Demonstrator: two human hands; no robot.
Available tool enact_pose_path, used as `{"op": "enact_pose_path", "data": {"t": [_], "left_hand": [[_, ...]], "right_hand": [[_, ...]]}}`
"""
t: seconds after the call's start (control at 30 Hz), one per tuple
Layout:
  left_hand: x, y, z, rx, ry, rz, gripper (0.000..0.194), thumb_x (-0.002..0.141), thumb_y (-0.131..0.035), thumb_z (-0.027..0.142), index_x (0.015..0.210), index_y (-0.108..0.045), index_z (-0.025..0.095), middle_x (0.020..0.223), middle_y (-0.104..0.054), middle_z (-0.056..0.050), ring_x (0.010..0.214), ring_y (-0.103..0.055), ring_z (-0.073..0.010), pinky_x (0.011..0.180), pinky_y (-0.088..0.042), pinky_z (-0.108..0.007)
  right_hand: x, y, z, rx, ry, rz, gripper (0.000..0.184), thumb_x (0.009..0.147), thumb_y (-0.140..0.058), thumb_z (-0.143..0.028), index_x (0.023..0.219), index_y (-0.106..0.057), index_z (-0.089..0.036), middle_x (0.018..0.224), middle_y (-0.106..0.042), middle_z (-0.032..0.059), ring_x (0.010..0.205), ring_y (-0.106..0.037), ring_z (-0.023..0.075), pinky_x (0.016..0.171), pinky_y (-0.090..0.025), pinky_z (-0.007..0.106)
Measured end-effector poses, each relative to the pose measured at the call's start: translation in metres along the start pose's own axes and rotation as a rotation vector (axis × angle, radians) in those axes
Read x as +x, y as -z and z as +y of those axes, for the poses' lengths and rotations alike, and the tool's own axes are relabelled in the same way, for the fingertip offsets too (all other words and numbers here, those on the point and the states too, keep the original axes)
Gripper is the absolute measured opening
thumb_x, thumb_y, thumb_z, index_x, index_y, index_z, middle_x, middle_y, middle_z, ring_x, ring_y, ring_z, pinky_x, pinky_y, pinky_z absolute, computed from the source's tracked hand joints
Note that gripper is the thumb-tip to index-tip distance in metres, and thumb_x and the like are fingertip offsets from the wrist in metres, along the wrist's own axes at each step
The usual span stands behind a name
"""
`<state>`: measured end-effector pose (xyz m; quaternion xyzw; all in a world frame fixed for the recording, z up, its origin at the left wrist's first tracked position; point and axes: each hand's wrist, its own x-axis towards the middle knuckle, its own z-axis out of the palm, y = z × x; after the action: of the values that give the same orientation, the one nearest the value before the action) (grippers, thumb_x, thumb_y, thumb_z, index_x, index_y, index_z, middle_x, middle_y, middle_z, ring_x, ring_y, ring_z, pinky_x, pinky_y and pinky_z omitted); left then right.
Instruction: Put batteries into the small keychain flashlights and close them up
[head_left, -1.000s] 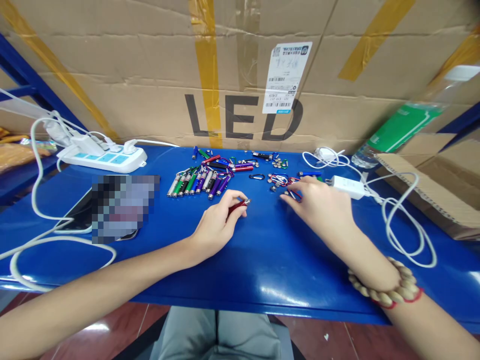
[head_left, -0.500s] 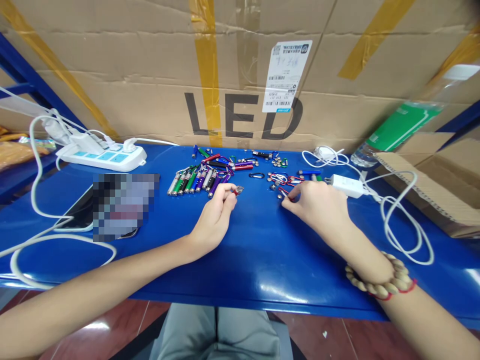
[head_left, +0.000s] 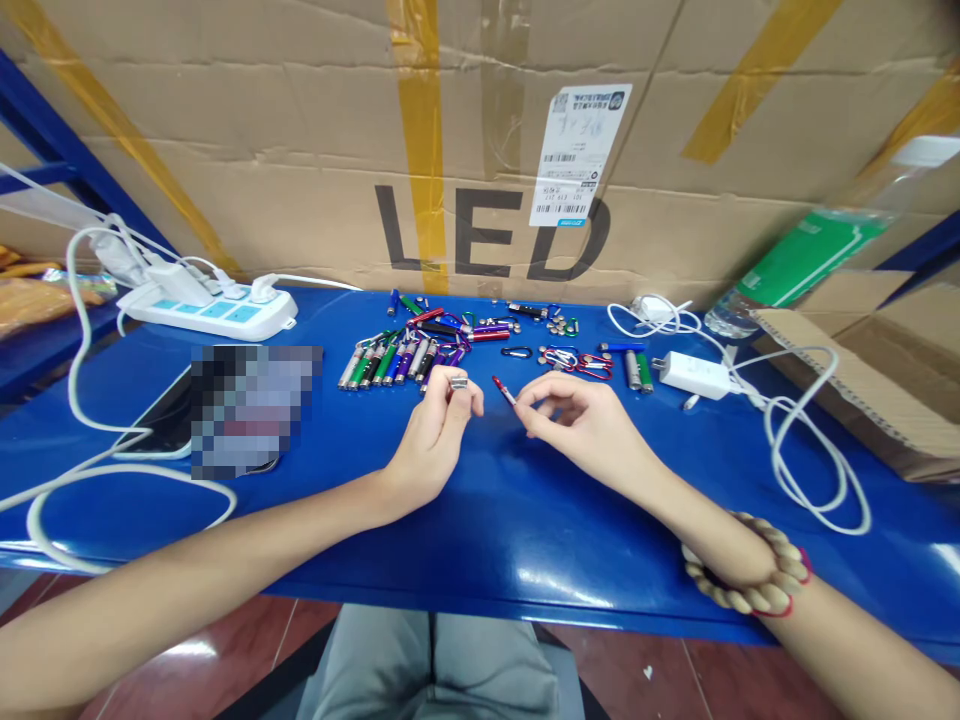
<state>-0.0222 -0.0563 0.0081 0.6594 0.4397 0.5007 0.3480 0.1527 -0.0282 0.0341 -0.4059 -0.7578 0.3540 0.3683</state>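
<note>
My left hand (head_left: 431, 445) is closed around a small keychain flashlight (head_left: 459, 383); only its silver end shows above the fingers. Between thumb and fingertips, my right hand (head_left: 592, 415) pinches a red carabiner clip (head_left: 502, 389), pointing toward the left hand but apart from it. Just beyond the left hand lies a row of finished-looking keychain flashlights (head_left: 397, 364) in silver, green, black, blue and purple. Past the right hand are loose red carabiners (head_left: 595, 366), a black carabiner (head_left: 516, 352), and a silver and a green flashlight (head_left: 643, 371) beside a blue one (head_left: 622, 347).
On the blue table (head_left: 480, 560) stand a white power strip (head_left: 247, 318) and two phones (head_left: 161, 410) at left. A charger (head_left: 696, 374) with looped cable, a tilted bottle (head_left: 814, 250) and an open carton (head_left: 847, 390) are at right. A large cardboard box (head_left: 300, 150) forms the back.
My right hand has lifted a red carabiner from the pile and moved left toward my left hand. The left hand has turned its flashlight so the silver end faces up.
</note>
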Motion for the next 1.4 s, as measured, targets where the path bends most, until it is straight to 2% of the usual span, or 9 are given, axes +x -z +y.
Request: {"op": "enact_pose_path", "data": {"t": [0.17,0.33,0.47,0.53,0.73,0.93,1.17,1.27,1.4], "left_hand": [[0.000,-0.001,0.001,-0.062,0.023,-0.027,0.029,0.091,-0.024,0.050,0.086,-0.031,0.022,0.076,-0.047,0.001,0.057,-0.037,-0.0092,0.053,-0.031,-0.024],[0.000,-0.002,0.003,-0.109,0.033,-0.037,0.026,0.092,-0.027,0.046,0.085,-0.031,0.021,0.074,-0.046,0.002,0.059,-0.038,-0.0090,0.053,-0.031,-0.023],[0.002,-0.002,0.007,-0.118,0.095,-0.014,0.023,0.086,-0.047,0.038,0.082,-0.032,0.021,0.071,-0.043,0.005,0.058,-0.038,-0.0079,0.055,-0.033,-0.022],[0.002,-0.002,0.008,-0.112,0.139,-0.033,0.023,0.084,-0.051,0.034,0.081,-0.031,0.021,0.071,-0.044,0.005,0.059,-0.039,-0.0076,0.056,-0.033,-0.022],[0.002,-0.003,0.005,-0.125,0.186,-0.128,0.016,0.088,-0.044,0.030,0.082,-0.032,0.021,0.073,-0.052,0.004,0.063,-0.044,-0.0085,0.058,-0.033,-0.022],[0.002,-0.003,0.005,-0.169,0.197,-0.081,0.014,0.085,-0.048,0.026,0.079,-0.037,0.020,0.071,-0.044,0.005,0.061,-0.040,-0.0068,0.059,-0.033,-0.021],[0.004,-0.006,0.006,-0.281,0.256,-0.104,0.016,0.082,-0.047,0.018,0.077,-0.032,0.019,0.073,-0.043,0.005,0.059,-0.038,-0.0060,0.056,-0.033,-0.020],[0.004,-0.006,0.004,-0.175,0.210,-0.095,0.016,0.082,-0.047,0.018,0.076,-0.032,0.020,0.070,-0.039,0.006,0.060,-0.038,-0.0063,0.057,-0.033,-0.019],[0.002,-0.005,0.004,0.027,0.176,-0.123,0.015,0.080,-0.048,0.017,0.077,-0.033,0.020,0.067,-0.041,0.006,0.056,-0.038,-0.0065,0.054,-0.032,-0.020]], "right_hand": [[0.003,0.001,0.005,0.252,-0.232,-0.035,0.027,0.077,-0.057,-0.043,0.080,-0.059,-0.016,0.060,-0.057,-0.0012,0.047,-0.055,0.0096,0.039,-0.041,0.018],[0.004,-0.001,0.002,0.460,-0.376,-0.043,0.029,0.075,-0.060,-0.044,0.082,-0.056,-0.016,0.087,-0.058,0.0029,0.052,-0.055,0.0057,0.037,-0.038,0.014],[0.004,-0.002,0.000,0.541,-0.441,-0.081,0.027,0.078,-0.058,-0.042,0.085,-0.055,-0.016,0.089,-0.056,0.0023,0.051,-0.051,0.0036,0.037,-0.036,0.013],[0.004,-0.002,0.001,0.555,-0.418,-0.131,0.026,0.079,-0.057,-0.041,0.085,-0.053,-0.017,0.088,-0.055,0.0013,0.052,-0.050,0.0031,0.038,-0.035,0.013],[0.001,-0.008,0.004,0.469,-0.252,-0.282,0.024,0.083,-0.051,-0.041,0.087,-0.049,-0.017,0.078,-0.052,-0.0007,0.054,-0.049,0.0046,0.041,-0.038,0.014],[-0.001,-0.010,0.004,0.287,-0.144,-0.264,0.016,0.085,-0.050,-0.034,0.086,-0.049,-0.017,0.069,-0.051,-0.0033,0.048,-0.046,0.0041,0.042,-0.036,0.015],[-0.003,-0.010,0.004,0.148,-0.032,-0.247,0.013,0.085,-0.051,-0.029,0.084,-0.053,-0.017,0.082,-0.053,-0.0006,0.051,-0.051,0.0033,0.051,-0.043,0.018],[-0.005,-0.010,0.004,0.156,-0.034,-0.231,0.016,0.083,-0.054,-0.031,0.090,-0.050,-0.018,0.085,-0.054,-0.0004,0.052,-0.053,0.0038,0.048,-0.043,0.017],[-0.004,-0.005,0.005,0.168,0.006,-0.204,0.033,0.080,-0.058,-0.030,0.109,-0.045,-0.021,0.092,-0.055,0.0007,0.053,-0.055,0.0045,0.045,-0.043,0.017]]}}
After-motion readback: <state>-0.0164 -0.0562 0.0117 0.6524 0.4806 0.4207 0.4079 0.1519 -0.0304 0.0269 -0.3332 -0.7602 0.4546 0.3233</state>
